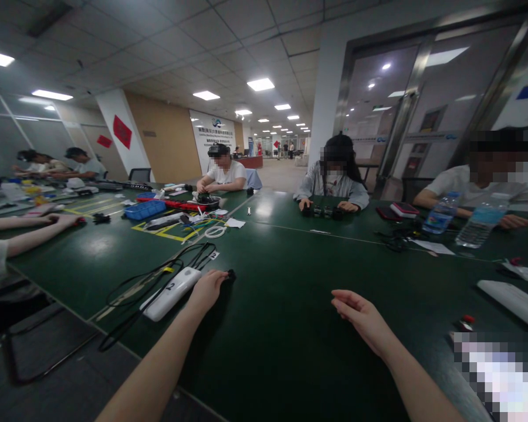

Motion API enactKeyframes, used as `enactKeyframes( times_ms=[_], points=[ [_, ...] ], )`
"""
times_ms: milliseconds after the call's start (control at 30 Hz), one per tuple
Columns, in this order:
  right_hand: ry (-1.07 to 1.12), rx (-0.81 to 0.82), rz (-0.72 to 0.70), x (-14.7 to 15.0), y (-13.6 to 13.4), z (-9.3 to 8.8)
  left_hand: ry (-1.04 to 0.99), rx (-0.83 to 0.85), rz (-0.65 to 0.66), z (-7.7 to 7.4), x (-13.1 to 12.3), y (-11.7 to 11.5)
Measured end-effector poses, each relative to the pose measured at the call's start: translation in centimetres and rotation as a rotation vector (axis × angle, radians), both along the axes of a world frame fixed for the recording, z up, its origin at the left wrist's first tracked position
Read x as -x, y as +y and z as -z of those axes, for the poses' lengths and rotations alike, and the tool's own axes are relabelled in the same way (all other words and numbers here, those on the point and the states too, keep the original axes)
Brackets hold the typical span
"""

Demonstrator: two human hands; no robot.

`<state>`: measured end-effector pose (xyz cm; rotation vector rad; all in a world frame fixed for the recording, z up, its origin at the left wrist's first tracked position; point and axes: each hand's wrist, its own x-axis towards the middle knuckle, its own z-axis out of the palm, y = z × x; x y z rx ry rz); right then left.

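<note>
On the left side of the green table (286, 351), my left hand (207, 288) is closed, with its fingertips pinching a small black part (232, 275). The part is too small to tell its kind. Beside this hand lies a white power bank-like case (171, 293) marked "2", with black cables (158, 271) looped around it. Over the right half of the table my right hand (356, 310) is held open, palm turned inward, with nothing in it.
Ahead left are a blue tray (145, 210), loose wires (202, 225) and a white cable coil (215, 232). Two water bottles (441, 214), a white case (513, 302) and a small red-topped item (467, 321) are on the right. Several people sit around the table.
</note>
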<state>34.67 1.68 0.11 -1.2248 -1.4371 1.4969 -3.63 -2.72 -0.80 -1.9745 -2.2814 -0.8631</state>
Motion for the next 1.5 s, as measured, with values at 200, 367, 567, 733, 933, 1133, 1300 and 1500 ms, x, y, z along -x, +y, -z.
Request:
enactKeyframes(
  times_ms=[200, 367, 567, 733, 933, 1133, 1300, 1500],
  points=[
    [-0.006, -0.002, -0.009, 0.0, -0.2, -0.3, -0.007, 0.01, -0.008, 0.0, 0.1, 0.0],
    [-0.008, -0.012, -0.008, 0.0, 0.0, 0.1, -0.013, 0.003, -0.002, 0.2, 0.4, 0.0],
    [-0.014, -0.013, -0.003, 0.0, 0.0, 0.1, 0.0, 0.063, 0.024, 0.0, 0.3, 0.0],
    [0.006, 0.002, 0.002, 0.0, -0.1, -0.1, -0.038, 0.036, 0.017, 0.4, 0.5, 0.2],
    [0.012, -0.011, -0.007, 0.1, 0.0, 0.0, -0.105, -0.061, -0.089, 1.0, 0.4, 0.5],
    [0.009, -0.025, -0.017, 0.1, -0.2, -0.2, -0.142, -0.031, -0.025, 1.6, 0.9, 0.5],
    [0.017, -0.031, -0.025, 0.1, -0.5, -0.5, -0.138, 0.014, -0.014, 1.7, 1.3, 0.6],
    [0.012, -0.043, -0.026, 0.2, -0.7, -0.8, -0.143, 0.06, -0.042, 0.7, 0.8, 0.3]
  ],
)
